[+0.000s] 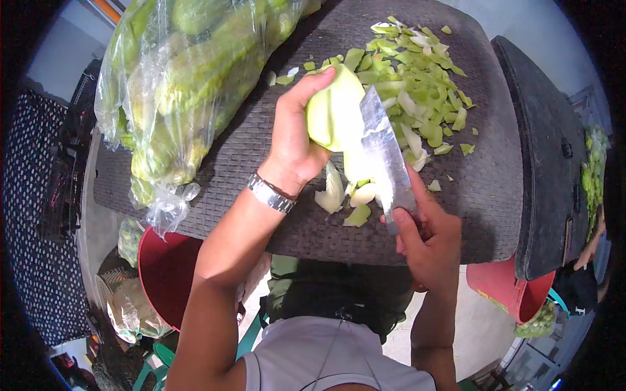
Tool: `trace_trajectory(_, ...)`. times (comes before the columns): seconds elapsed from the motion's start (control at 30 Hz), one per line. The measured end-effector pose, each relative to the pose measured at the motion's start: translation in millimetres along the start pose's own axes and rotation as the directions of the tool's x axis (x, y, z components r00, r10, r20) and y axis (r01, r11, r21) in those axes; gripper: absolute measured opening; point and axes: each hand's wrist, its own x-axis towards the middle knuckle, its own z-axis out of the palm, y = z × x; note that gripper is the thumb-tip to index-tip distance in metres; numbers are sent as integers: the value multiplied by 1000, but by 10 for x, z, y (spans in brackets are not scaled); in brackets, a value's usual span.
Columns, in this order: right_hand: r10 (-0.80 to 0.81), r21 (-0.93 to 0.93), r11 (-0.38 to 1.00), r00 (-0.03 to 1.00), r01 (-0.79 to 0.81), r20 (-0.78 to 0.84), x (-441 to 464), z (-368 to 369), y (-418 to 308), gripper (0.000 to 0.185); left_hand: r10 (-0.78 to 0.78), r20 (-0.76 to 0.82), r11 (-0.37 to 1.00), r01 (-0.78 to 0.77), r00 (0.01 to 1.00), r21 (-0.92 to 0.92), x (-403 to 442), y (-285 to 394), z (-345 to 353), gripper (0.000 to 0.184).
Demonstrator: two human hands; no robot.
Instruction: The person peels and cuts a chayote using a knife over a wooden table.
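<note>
My left hand (297,130), with a metal watch (270,193) on its wrist, is wrapped round a pale green, peeled-looking fruit (324,114) above the table. Glare washes out much of its right side, and I cannot tell its exact kind. My right hand (430,238) grips the handle of a knife (385,146). Its broad blade points up and away, against or just beside the fruit's right side. Green peelings (420,91) lie heaped beyond the blade. Thicker pale pieces (331,189) lie on the table below the fruit.
A clear plastic bag (195,85) full of green produce lies on the left of the dark woven-pattern table (313,234). Red containers stand below, at left (166,274) and right (512,287). A black chair back (548,156) rises along the right edge.
</note>
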Motion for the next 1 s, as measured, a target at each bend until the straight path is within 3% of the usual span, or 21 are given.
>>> trace_trajectory(0.23, 103, 169, 979, 993, -113, 63, 21, 77, -105, 61, 5, 2, 1000, -5, 1000, 6, 9, -26, 6, 39)
trace_trajectory(0.4, 148, 282, 943, 981, -178, 127, 63, 144, -9, 61, -71, 40, 997, 73, 997, -39, 20, -68, -25, 44)
trace_trajectory(0.5, 53, 115, 991, 996, -62, 78, 61, 139, 79, 60, -132, 63, 991, 134, 989, -15, 81, -79, -89, 49)
trace_trajectory(0.6, -34, 79, 996, 997, 29, 65, 95, 53, 69, 58, -184, 62, 981, 187, 981, -46, 92, -116, -119, 52)
trace_trajectory(0.7, 94, 97, 990, 989, -106, 117, 92, -9, -9, 59, -217, 111, 964, 231, 970, -133, 89, -89, -119, 53)
trace_trajectory(0.8, 152, 333, 928, 986, -164, 61, 70, 40, 40, 61, -211, 78, 972, 218, 974, -89, 69, -54, -70, 52)
trace_trajectory(0.9, 182, 416, 897, 983, -149, -41, 84, 48, -5, 62, -238, 28, 971, 238, 971, 11, -39, -17, 53, 49)
trace_trajectory(1.0, 89, 210, 976, 987, -59, -135, 156, 41, -43, 63, -253, 23, 967, 251, 967, 49, -57, -26, 81, 46)
